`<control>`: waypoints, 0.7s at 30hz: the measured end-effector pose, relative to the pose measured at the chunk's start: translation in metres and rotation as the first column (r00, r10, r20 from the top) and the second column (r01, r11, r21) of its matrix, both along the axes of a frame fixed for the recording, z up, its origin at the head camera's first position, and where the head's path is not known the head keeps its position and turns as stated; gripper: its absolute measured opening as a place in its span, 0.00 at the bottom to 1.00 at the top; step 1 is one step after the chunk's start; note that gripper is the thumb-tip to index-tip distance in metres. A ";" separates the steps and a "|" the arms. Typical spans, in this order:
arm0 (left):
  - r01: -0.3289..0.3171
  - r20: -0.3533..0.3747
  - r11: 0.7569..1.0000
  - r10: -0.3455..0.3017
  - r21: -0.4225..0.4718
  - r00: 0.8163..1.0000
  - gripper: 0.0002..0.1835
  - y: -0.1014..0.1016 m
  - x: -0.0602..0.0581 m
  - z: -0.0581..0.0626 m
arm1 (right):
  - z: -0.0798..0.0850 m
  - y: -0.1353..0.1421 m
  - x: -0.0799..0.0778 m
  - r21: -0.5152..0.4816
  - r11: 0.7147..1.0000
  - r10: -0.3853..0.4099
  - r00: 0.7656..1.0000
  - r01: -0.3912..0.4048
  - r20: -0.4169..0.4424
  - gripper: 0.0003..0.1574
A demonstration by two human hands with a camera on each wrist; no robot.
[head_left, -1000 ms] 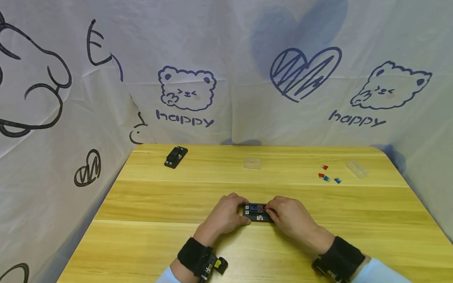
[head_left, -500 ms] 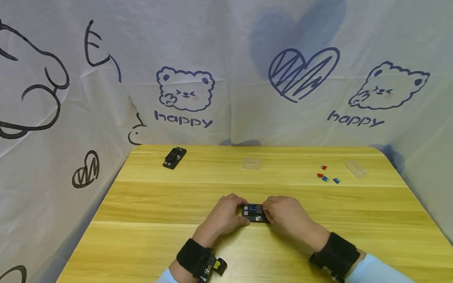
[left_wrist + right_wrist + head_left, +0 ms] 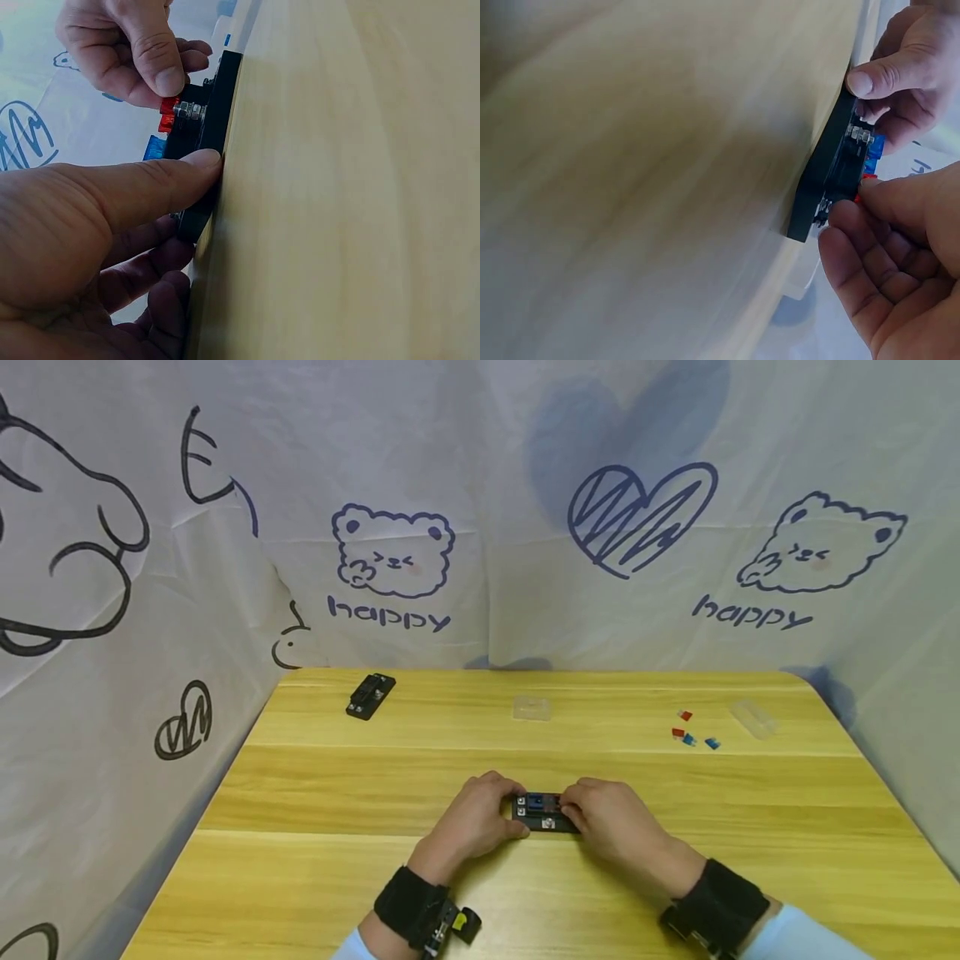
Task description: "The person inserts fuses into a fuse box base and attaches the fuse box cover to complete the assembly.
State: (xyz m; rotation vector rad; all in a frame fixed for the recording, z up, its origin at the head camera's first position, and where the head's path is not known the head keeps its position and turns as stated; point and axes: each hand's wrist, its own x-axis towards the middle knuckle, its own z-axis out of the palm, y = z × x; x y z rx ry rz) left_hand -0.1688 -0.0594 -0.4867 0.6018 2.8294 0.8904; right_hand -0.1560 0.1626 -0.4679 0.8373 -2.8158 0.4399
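Observation:
A black fuse block [image 3: 548,824] lies lengthwise on the table in front of the person. My left hand [image 3: 480,817] holds its left end, thumb along the near edge and fingers around the far side. At the right part of the block, my right hand [image 3: 617,820] pinches a red blade fuse [image 3: 169,105] between thumb and index finger, over the slots. A second red fuse [image 3: 166,124] and a blue fuse [image 3: 154,148] sit beside it in the block. Metal terminal bolts [image 3: 860,134] show on the block's side. The right fingertips hide part of the pinched fuse.
Another black fuse block [image 3: 371,696] lies at the back left. A clear plastic cover [image 3: 532,708] is at back centre, a second clear cover [image 3: 753,718] at back right. Loose red fuses [image 3: 678,733] and blue fuses [image 3: 712,743] lie near it. White cloth [image 3: 510,593] hangs behind.
My right fingertips shifted slightly left over the red fuse, then back a little to the right. The left hand keeps its hold, and the block stays in place.

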 end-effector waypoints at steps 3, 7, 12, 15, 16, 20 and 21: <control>-0.003 0.007 1.000 0.003 0.000 1.000 0.27 0.000 -0.001 -0.001 | 0.000 0.001 0.000 -0.003 1.000 -0.025 0.999 0.025 0.026 0.02; -0.003 0.013 1.000 0.003 0.002 1.000 0.26 0.000 -0.001 -0.002 | 0.001 0.005 0.001 -0.003 0.999 -0.045 0.998 0.045 0.046 0.02; -0.007 0.010 1.000 0.007 0.013 1.000 0.27 0.000 -0.001 -0.001 | 0.003 0.016 0.000 -0.014 0.997 -0.074 0.995 0.075 0.065 0.03; -0.007 0.013 1.000 0.007 0.015 1.000 0.27 0.000 -0.001 0.000 | 0.003 0.026 -0.003 -0.029 0.996 -0.088 0.994 0.090 0.059 0.03; -0.007 0.015 1.000 0.007 0.015 1.000 0.27 0.000 -0.001 0.000 | 0.003 0.030 -0.004 -0.031 0.995 -0.092 0.995 0.093 0.050 0.03; -0.010 0.022 1.000 0.010 0.012 1.000 0.27 0.000 -0.001 0.001 | 0.003 0.045 -0.012 -0.039 0.994 -0.102 0.995 0.102 -0.003 0.03; -0.010 0.021 1.000 0.010 0.011 1.000 0.27 0.000 -0.001 0.001 | 0.003 0.049 -0.014 -0.040 0.993 -0.110 0.994 0.109 -0.017 0.03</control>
